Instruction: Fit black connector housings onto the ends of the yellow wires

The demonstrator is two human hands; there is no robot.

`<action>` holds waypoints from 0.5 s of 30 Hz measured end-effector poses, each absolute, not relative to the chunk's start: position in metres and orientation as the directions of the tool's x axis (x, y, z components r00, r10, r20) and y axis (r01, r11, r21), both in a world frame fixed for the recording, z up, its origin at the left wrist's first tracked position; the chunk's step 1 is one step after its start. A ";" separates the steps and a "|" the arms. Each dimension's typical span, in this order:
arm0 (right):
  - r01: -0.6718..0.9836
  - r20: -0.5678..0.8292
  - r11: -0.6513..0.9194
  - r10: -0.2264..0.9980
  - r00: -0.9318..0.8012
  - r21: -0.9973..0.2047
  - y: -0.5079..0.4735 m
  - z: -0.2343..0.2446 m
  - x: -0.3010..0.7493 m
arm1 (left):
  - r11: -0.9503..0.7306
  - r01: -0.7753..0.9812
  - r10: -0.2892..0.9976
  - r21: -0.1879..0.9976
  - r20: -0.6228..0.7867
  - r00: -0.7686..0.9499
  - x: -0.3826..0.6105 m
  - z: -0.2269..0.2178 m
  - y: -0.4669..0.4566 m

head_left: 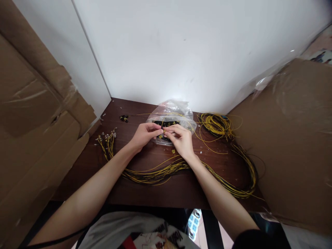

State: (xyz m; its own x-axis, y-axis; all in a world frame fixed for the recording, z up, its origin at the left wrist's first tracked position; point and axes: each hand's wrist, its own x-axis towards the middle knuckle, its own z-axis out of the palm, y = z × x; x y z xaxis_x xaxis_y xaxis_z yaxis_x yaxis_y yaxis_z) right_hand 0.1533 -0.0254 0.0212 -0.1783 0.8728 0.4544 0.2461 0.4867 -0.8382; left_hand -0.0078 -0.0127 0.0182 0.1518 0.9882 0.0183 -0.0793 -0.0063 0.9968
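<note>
My left hand (pixel 145 136) is closed in a pinch on a small black part (pixel 162 128), too small to tell its exact kind. Against its fingertips, my right hand (pixel 183 140) pinches the end of a thin yellow wire (pixel 164 130). Both hands are just above a clear plastic bag (pixel 187 121) that holds many small black and yellow pieces (pixel 166 123). My fingers hide part of the bag's contents. A loose yellow piece (pixel 173 151) lies on the table below my right hand.
A long bundle of yellow and black wires (pixel 155 175) runs under my forearms, its white-tipped ends (pixel 107 137) at the left. Coiled wire (pixel 218 125) lies at the back right. A small black-yellow cluster (pixel 123 118) sits back left. Cardboard (pixel 293 138) flanks the brown table (pixel 145 197).
</note>
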 end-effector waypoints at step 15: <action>0.157 0.408 0.426 0.903 -0.132 -0.891 -0.026 0.013 0.149 | -0.136 0.075 0.988 0.988 0.129 0.085 -0.006 0.021 -0.016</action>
